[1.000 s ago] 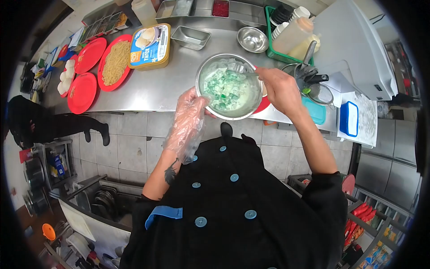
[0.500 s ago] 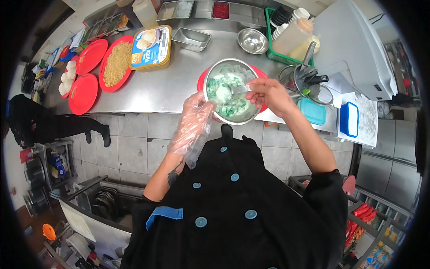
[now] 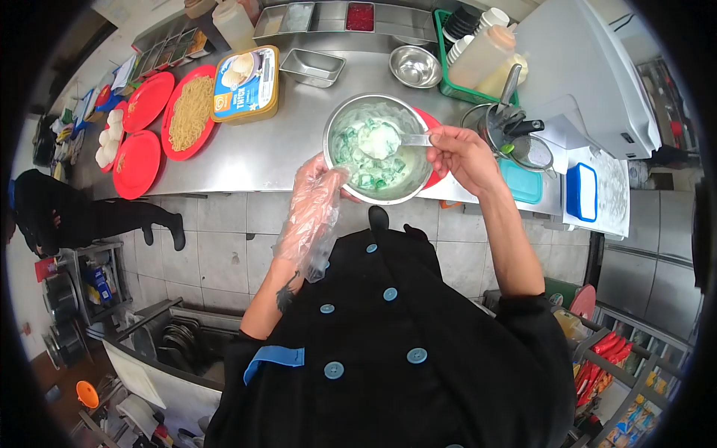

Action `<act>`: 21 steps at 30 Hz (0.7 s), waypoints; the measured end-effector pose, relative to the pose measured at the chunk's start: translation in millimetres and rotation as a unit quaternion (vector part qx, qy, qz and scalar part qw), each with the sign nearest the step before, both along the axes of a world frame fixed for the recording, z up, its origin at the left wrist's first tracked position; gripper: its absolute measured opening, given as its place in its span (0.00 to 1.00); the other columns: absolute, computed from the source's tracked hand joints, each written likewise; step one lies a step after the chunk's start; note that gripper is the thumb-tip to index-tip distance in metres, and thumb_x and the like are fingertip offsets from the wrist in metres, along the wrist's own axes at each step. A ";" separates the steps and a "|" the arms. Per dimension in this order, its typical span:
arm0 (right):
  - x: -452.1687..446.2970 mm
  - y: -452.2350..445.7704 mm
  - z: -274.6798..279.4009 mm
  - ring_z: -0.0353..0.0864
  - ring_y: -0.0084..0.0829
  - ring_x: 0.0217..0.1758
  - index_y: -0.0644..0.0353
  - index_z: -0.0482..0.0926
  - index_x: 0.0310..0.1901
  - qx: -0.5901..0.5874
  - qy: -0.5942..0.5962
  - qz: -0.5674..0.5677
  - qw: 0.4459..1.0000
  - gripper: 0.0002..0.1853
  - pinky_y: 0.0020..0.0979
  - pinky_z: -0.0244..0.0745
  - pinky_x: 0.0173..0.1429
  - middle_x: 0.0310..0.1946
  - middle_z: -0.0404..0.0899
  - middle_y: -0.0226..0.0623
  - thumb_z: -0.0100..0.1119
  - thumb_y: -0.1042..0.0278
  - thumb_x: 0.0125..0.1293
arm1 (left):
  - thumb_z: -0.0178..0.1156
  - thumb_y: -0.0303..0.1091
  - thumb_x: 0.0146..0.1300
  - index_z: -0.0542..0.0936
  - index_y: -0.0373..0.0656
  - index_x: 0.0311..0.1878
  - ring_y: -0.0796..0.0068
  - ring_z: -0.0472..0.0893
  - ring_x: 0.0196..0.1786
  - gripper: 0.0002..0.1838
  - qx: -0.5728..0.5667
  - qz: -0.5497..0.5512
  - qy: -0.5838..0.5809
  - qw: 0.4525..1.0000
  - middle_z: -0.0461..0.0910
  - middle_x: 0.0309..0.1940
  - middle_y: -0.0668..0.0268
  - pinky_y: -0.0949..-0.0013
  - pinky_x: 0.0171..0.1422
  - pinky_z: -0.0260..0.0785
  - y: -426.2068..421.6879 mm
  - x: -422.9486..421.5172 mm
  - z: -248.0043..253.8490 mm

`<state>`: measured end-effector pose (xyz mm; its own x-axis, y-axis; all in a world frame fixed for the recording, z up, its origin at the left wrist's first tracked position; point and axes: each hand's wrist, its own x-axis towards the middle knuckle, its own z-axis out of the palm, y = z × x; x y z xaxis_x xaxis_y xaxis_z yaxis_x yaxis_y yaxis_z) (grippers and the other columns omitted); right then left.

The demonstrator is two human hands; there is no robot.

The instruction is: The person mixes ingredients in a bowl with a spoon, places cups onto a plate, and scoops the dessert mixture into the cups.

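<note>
A metal mixing bowl [image 3: 412, 170] holds a creamy white mix with green pieces [image 3: 373, 173]. My left hand [image 3: 314, 198], in a clear plastic glove, grips the bowl's near left rim; some of its fingers are hidden behind the wall. Bare, my right hand [image 3: 464, 155] is closed round the handle of a metal ladle [image 3: 414, 140]. The ladle's round end is full of the white and green mix and lies over the bowl. Behind the bowl, part of a red plate [image 3: 429, 119] shows at its right side.
Left on the steel counter [image 3: 246, 160] are a plate of noodles [image 3: 192, 112], other red plates [image 3: 138, 164] and an ice cream tub [image 3: 246, 82]. Farther back stand a steel pan [image 3: 312, 69], a small bowl [image 3: 415, 67] and a green basket [image 3: 467, 93]. Another person [image 3: 75, 205] is at far left.
The ladle has risen from the mix, now heaped full, and shifted slightly up. The bowl has moved a little left with my left hand, and its mouth faces me more.
</note>
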<state>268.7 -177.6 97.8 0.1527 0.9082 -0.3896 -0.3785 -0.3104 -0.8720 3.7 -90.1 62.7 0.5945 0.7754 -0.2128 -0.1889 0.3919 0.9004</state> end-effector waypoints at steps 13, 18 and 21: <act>7.4 1.5 10.8 0.79 0.23 0.24 0.68 0.81 0.41 -0.035 -0.140 0.028 0.989 0.11 0.25 0.78 0.29 0.26 0.82 0.35 0.52 0.70 0.72 | 0.53 0.24 0.64 0.78 0.30 0.52 0.73 0.84 0.33 0.15 -0.013 0.010 -0.003 1.000 0.84 0.39 0.57 0.69 0.37 0.82 1.1 -0.6 -4.5; 14.9 3.9 7.4 0.79 0.23 0.24 0.67 0.81 0.42 -0.018 -0.164 0.053 0.985 0.10 0.26 0.78 0.32 0.27 0.82 0.35 0.52 0.71 0.72 | 0.53 0.25 0.64 0.78 0.30 0.54 0.74 0.84 0.32 0.16 -0.013 0.019 0.013 1.000 0.84 0.39 0.58 0.69 0.37 0.82 -0.3 -2.0 -2.3; 14.4 4.1 -4.6 0.80 0.23 0.27 0.66 0.81 0.44 0.005 -0.110 0.060 0.992 0.09 0.25 0.78 0.34 0.29 0.83 0.35 0.52 0.71 0.74 | 0.52 0.24 0.65 0.78 0.29 0.52 0.73 0.84 0.34 0.15 -0.013 0.015 0.005 1.000 0.84 0.39 0.57 0.68 0.37 0.82 -0.6 -2.7 1.6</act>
